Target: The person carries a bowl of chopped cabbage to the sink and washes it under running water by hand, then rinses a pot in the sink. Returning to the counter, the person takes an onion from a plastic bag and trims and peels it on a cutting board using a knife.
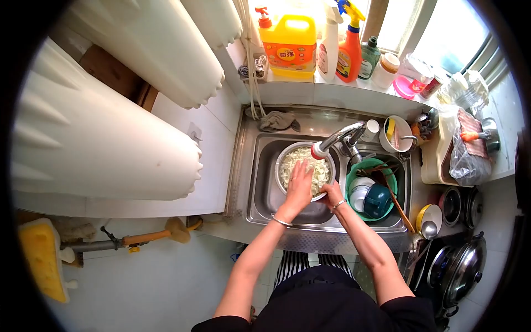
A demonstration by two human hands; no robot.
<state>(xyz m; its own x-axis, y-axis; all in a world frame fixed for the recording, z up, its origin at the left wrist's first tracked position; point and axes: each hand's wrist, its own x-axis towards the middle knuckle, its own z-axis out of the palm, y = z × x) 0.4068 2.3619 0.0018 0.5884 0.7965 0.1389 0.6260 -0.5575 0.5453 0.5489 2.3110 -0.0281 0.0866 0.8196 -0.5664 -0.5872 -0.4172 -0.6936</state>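
Observation:
In the left basin of the steel sink [262, 182] sits a round metal bowl [280, 178] full of pale, shredded vegetable [314, 166], which looks like cabbage. My left hand [299, 183] lies on the shreds with its fingers stretched out; a bangle circles that wrist. At the bowl's near right edge, my right hand [332, 193] grips the rim, its fingertips partly hidden. Directly above the bowl hangs the faucet [338, 135] with a red-and-white nozzle; whether water runs from it is hard to make out.
A green basin [354, 172] with bowls and wooden utensils fills the right sink. Bottles, including a yellow jug [289, 47], line the windowsill. A white bowl [394, 135] stands behind the faucet. Lidded pots [463, 270] and a ladle [428, 229] are at right. A mop [149, 238] lies at left.

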